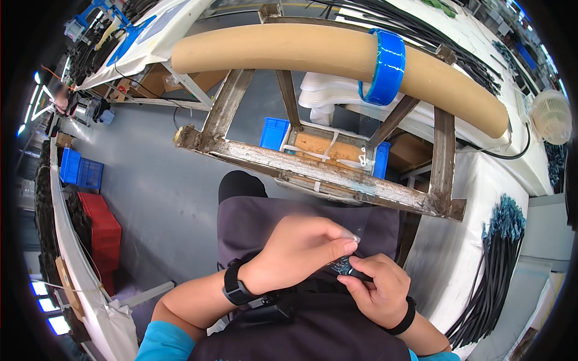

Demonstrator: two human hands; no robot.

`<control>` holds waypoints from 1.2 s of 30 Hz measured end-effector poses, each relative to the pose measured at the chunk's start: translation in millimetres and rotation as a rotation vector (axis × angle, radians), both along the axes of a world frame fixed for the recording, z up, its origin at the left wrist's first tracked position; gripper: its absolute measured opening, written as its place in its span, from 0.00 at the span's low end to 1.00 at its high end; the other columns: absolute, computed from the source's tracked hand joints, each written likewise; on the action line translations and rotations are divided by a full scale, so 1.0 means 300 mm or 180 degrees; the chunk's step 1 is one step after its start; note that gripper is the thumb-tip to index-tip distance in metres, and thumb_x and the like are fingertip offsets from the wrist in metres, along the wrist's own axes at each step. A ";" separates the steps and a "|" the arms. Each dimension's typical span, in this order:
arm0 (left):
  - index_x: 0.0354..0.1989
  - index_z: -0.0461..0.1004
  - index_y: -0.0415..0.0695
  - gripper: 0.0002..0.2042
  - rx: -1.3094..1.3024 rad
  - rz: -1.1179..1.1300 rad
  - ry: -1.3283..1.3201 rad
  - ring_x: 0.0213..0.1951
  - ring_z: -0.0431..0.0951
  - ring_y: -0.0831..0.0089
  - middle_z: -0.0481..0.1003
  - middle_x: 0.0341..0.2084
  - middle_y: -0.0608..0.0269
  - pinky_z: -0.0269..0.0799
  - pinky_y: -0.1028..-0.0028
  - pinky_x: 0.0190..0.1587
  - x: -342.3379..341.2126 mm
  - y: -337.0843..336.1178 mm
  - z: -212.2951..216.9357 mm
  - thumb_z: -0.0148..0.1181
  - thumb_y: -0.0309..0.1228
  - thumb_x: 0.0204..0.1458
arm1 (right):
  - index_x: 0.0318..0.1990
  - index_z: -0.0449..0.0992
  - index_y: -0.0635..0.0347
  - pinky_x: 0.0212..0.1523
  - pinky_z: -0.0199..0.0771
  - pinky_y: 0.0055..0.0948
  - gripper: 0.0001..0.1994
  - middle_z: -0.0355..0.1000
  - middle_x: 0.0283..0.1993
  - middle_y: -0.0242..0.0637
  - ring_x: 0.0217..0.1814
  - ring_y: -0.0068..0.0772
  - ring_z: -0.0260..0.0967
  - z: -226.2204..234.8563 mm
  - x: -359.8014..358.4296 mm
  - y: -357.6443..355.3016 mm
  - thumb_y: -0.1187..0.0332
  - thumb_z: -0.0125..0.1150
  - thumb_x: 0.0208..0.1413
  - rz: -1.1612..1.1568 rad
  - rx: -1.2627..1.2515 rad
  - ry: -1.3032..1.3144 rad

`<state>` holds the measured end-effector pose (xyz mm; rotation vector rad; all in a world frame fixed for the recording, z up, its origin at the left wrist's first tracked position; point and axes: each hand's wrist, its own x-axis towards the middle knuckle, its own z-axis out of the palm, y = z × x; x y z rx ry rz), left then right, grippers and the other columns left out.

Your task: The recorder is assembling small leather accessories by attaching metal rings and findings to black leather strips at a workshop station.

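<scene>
My left hand [289, 249] is in front of my lap, its thumb and index fingertips pressed together. Whatever lies between them is too small to make out. Just to its right, my right hand [382, 286] closes thumb and fingers on a black strip [360, 275] whose end shows blue-teal strands [342, 265]. That end sits just below the left fingertips. Most of the strip is hidden by the right hand. Beyond my hands, a blue tape roll [388, 69] rings a brown cardboard tube [277, 51] resting on a rusty metal frame [289, 159].
On the white-covered table [448, 204] at right lies a bundle of black strips [494, 277] with teal ends. A white slotted plastic container [551, 114] stands farther back. Red crates [99, 225] and blue bins [78, 168] are on the left, with a blue bin [275, 132] under the frame.
</scene>
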<state>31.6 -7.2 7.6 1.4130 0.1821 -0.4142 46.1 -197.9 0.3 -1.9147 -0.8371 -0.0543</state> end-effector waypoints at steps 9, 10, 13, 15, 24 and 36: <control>0.35 0.77 0.35 0.05 0.0079 -0.0076 -0.1034 0.36 0.79 0.72 0.78 0.33 0.54 0.75 0.76 0.40 -0.022 0.020 -0.006 0.62 0.19 0.49 | 0.30 0.74 0.62 0.17 0.63 0.26 0.06 0.66 0.18 0.36 0.16 0.31 0.64 0.059 0.051 -0.015 0.74 0.66 0.45 0.0176 -0.0328 0.0573; 0.34 0.78 0.36 0.06 0.0181 -0.0191 -0.1413 0.35 0.79 0.71 0.79 0.32 0.54 0.74 0.76 0.38 -0.024 0.022 -0.008 0.64 0.19 0.47 | 0.30 0.74 0.62 0.17 0.63 0.26 0.06 0.66 0.18 0.36 0.16 0.31 0.64 0.059 0.057 -0.014 0.74 0.66 0.45 0.0174 -0.0326 0.0576; 0.34 0.79 0.37 0.08 0.0413 -0.0074 -0.1391 0.33 0.79 0.71 0.79 0.30 0.56 0.74 0.77 0.35 -0.042 0.027 -0.016 0.66 0.21 0.44 | 0.27 0.74 0.64 0.21 0.65 0.26 0.05 0.70 0.21 0.37 0.19 0.31 0.67 0.066 0.076 -0.004 0.72 0.63 0.51 0.0348 -0.0292 0.1435; 0.35 0.78 0.37 0.08 0.0677 -0.0127 -0.1117 0.34 0.79 0.74 0.79 0.32 0.56 0.75 0.77 0.37 -0.053 0.034 0.003 0.65 0.20 0.46 | 0.27 0.74 0.64 0.22 0.66 0.26 0.06 0.71 0.22 0.37 0.20 0.31 0.68 0.054 0.097 -0.014 0.72 0.62 0.52 0.0485 -0.0377 0.2086; 0.39 0.74 0.34 0.06 -0.0554 0.0286 -0.0113 0.40 0.78 0.75 0.78 0.36 0.56 0.75 0.76 0.44 -0.060 0.006 -0.023 0.57 0.19 0.53 | 0.38 0.74 0.63 0.22 0.71 0.27 0.18 0.71 0.30 0.38 0.23 0.35 0.70 -0.024 0.008 -0.005 0.68 0.73 0.38 0.0172 -0.0188 -0.0400; 0.38 0.75 0.35 0.06 -0.0390 -0.0066 -0.0596 0.40 0.77 0.73 0.77 0.35 0.55 0.74 0.75 0.45 -0.058 0.036 -0.036 0.59 0.18 0.51 | 0.31 0.74 0.63 0.18 0.65 0.26 0.09 0.69 0.22 0.37 0.19 0.32 0.67 0.038 0.043 -0.009 0.70 0.68 0.46 0.0211 -0.0314 0.0779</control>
